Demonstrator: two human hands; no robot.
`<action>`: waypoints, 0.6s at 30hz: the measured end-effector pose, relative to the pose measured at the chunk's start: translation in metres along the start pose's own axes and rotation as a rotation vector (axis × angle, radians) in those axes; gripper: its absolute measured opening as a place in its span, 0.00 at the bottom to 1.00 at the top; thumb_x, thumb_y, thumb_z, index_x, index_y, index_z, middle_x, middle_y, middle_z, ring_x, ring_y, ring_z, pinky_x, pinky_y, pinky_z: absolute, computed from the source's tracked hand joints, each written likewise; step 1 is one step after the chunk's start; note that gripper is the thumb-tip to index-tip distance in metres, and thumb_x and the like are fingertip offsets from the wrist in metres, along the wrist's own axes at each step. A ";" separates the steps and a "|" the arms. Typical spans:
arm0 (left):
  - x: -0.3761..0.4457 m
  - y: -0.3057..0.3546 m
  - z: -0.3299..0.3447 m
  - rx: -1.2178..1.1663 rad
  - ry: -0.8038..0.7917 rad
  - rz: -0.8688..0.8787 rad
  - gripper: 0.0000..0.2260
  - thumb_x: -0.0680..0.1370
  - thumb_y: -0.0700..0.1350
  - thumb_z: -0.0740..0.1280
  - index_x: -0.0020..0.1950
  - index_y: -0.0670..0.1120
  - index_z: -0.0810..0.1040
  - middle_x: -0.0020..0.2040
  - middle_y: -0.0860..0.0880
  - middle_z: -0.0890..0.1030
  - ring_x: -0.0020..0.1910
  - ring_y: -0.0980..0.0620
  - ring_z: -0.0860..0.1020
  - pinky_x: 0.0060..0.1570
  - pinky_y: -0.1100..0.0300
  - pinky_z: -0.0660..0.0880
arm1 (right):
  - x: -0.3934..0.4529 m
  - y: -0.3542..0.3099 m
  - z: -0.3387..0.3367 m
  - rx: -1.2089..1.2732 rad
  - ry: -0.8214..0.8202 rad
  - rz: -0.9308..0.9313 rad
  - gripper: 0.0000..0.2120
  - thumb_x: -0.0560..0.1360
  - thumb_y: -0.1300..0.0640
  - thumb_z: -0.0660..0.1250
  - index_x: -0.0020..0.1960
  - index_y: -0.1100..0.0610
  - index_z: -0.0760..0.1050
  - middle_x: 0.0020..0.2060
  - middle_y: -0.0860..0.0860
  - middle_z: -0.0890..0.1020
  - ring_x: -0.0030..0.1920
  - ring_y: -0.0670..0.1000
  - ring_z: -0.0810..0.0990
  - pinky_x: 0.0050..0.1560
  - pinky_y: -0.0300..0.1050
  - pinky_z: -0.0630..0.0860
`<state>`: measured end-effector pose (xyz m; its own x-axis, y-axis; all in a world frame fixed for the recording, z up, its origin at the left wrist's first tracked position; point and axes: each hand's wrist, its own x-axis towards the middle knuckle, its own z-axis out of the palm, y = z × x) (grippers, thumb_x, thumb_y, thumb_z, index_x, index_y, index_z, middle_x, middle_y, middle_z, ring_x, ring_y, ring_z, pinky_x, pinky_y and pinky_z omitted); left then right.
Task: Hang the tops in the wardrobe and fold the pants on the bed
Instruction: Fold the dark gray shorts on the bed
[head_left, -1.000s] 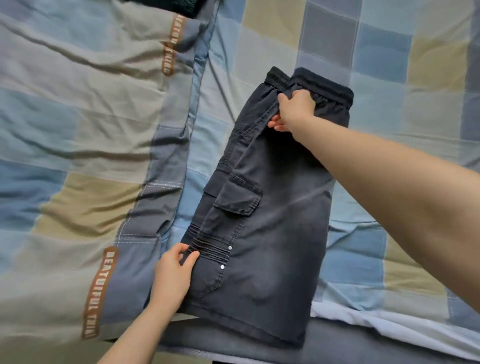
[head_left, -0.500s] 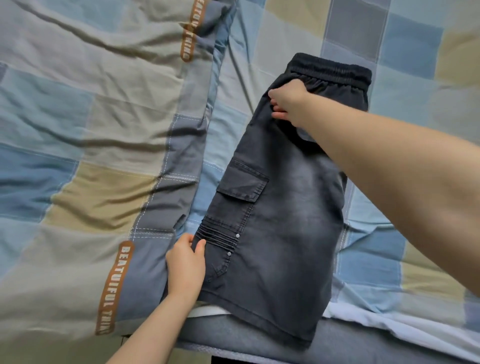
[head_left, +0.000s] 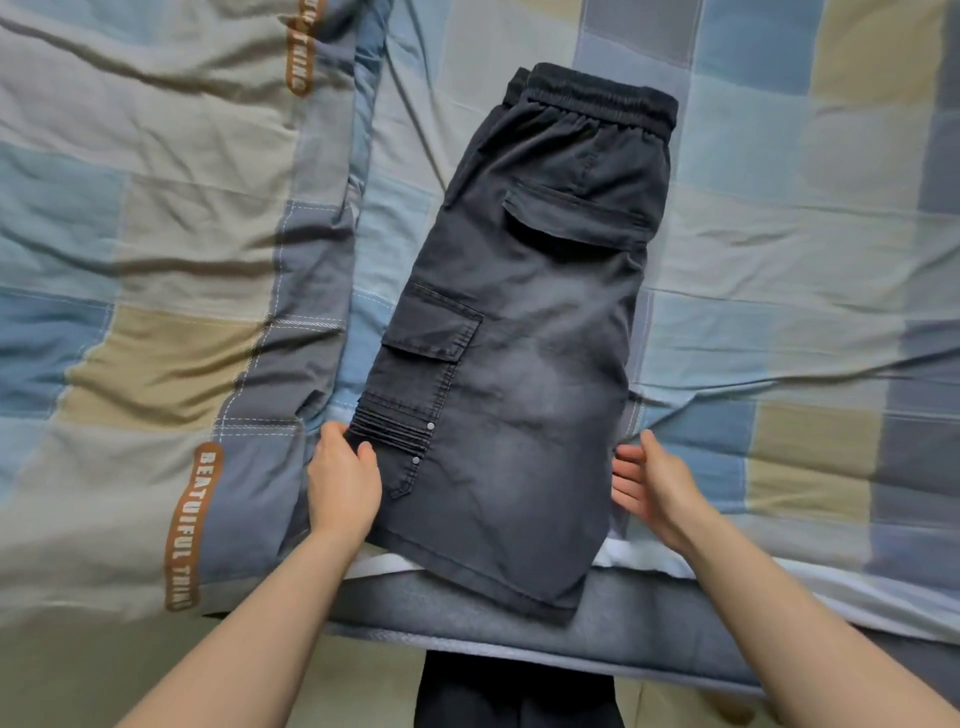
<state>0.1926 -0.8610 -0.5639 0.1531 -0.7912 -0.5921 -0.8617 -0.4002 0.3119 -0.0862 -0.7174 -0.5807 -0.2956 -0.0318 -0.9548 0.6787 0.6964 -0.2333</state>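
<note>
Dark grey cargo shorts (head_left: 524, 332) lie folded lengthwise on the bed (head_left: 779, 260), with the elastic waistband at the far end and the hem hanging over the near edge. My left hand (head_left: 343, 480) pinches the shorts' left edge beside the ribbed pocket panel, thumb on top of the cloth. At the shorts' right edge near the hem, my right hand (head_left: 652, 486) is open with straight fingers; whether it touches the cloth is unclear.
A checked blue, beige and grey duvet (head_left: 156, 260) with orange lettered strips lies bunched on the left half of the bed. The mattress's grey near edge (head_left: 649, 623) runs below the shorts. Beige floor shows underneath.
My right hand has let go of the waistband and come back to the right edge near the hem. My left hand has kept its hold on the left edge.
</note>
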 end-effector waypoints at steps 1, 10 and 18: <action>0.002 -0.002 -0.001 0.003 -0.016 -0.020 0.11 0.81 0.41 0.61 0.61 0.40 0.70 0.58 0.35 0.78 0.58 0.34 0.74 0.51 0.48 0.68 | 0.001 -0.001 0.005 0.028 -0.051 0.044 0.25 0.82 0.42 0.49 0.54 0.61 0.73 0.44 0.58 0.84 0.41 0.56 0.83 0.43 0.49 0.77; 0.004 -0.012 -0.014 -0.312 -0.226 -0.052 0.05 0.82 0.44 0.62 0.56 0.43 0.71 0.52 0.42 0.79 0.51 0.44 0.80 0.53 0.46 0.77 | -0.021 -0.043 0.018 0.138 -0.380 -0.032 0.14 0.76 0.47 0.68 0.54 0.56 0.81 0.49 0.53 0.85 0.48 0.51 0.85 0.42 0.44 0.81; -0.031 -0.023 -0.007 -0.514 -0.582 -0.104 0.03 0.79 0.41 0.67 0.52 0.44 0.76 0.41 0.44 0.86 0.41 0.47 0.84 0.39 0.59 0.80 | -0.022 -0.046 -0.077 0.169 0.207 -0.504 0.11 0.80 0.57 0.63 0.39 0.57 0.76 0.26 0.49 0.74 0.27 0.45 0.70 0.26 0.36 0.68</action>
<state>0.2107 -0.8304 -0.5476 -0.1796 -0.4251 -0.8872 -0.5030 -0.7353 0.4541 -0.1624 -0.6932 -0.5351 -0.7251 -0.1771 -0.6655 0.5124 0.5068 -0.6932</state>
